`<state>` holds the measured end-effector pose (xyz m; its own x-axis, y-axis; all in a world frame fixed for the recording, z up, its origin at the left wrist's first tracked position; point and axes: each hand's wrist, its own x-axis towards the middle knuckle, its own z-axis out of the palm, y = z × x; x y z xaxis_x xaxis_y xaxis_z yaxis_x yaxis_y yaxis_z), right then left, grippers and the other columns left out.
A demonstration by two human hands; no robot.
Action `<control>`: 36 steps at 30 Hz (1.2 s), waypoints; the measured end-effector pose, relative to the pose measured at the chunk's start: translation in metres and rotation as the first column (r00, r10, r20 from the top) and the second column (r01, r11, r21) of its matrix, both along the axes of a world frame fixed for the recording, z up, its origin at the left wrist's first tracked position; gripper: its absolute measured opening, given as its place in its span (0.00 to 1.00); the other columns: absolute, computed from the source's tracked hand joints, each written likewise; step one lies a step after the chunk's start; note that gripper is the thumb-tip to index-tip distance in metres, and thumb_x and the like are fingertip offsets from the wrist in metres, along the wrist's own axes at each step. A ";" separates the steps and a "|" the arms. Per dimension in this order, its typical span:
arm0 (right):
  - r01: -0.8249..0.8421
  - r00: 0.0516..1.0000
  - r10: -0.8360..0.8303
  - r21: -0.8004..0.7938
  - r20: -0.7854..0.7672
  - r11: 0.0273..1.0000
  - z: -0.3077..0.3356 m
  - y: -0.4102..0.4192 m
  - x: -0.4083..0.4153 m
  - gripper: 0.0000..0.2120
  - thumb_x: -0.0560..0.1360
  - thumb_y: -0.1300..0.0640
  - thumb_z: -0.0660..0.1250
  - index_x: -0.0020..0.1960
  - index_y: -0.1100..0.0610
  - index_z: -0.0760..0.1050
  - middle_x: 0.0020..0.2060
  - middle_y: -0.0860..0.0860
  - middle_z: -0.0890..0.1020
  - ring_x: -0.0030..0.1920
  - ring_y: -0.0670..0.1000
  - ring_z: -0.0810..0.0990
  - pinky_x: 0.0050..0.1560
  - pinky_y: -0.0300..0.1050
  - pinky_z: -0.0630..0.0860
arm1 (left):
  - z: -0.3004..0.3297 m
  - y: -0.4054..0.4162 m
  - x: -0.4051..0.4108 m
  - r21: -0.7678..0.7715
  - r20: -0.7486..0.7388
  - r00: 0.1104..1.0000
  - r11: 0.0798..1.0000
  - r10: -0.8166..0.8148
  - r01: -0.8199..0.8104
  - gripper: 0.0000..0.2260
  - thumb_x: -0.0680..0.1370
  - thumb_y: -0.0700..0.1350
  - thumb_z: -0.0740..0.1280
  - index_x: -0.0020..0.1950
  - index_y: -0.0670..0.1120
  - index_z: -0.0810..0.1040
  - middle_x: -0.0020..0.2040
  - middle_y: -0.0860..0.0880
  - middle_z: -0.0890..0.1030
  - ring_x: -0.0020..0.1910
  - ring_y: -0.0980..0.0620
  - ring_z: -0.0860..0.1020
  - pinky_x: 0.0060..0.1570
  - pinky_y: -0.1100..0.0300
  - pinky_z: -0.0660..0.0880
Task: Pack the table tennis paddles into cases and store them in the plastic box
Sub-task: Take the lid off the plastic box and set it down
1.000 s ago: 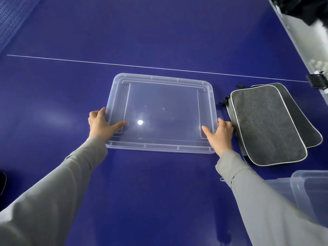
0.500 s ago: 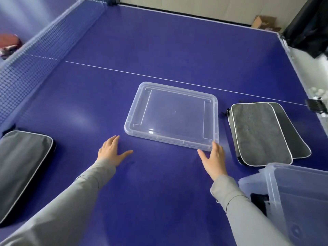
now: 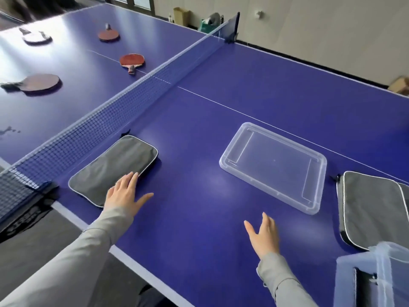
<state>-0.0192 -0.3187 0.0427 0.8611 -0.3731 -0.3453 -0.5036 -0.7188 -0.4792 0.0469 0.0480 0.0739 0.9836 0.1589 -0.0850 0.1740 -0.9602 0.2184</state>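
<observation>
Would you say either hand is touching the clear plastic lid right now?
No, the left hand rests by the grey paddle case and the right hand hovers short of the clear plastic lid.

1. You stand in an indoor games room: a blue table tennis table (image 3: 243, 89) with a net (image 3: 137, 89).
2. Paddles (image 3: 132, 60) lie across it; cardboard boxes (image 3: 181, 16) sit along the plain wall (image 3: 321, 23).

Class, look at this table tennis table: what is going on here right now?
A person is packing up. Their left hand reaches open onto the grey zip case by the net, while the right hand hovers open, holding nothing. The clear plastic lid lies set aside on the blue table. Four paddles, such as the red-faced paddle, wait unpacked beyond the net.
</observation>
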 end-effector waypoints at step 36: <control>0.205 0.979 -0.196 0.389 -0.064 0.898 -0.019 0.393 0.151 0.31 0.74 0.53 0.70 0.70 0.61 0.60 0.64 0.57 0.67 0.66 0.56 0.68 0.68 0.51 0.65 | -0.064 0.204 0.160 -0.555 -0.523 0.850 0.733 0.060 -0.393 0.37 0.62 0.58 0.78 0.65 0.49 0.66 0.58 0.48 0.76 0.55 0.46 0.75 0.54 0.55 0.70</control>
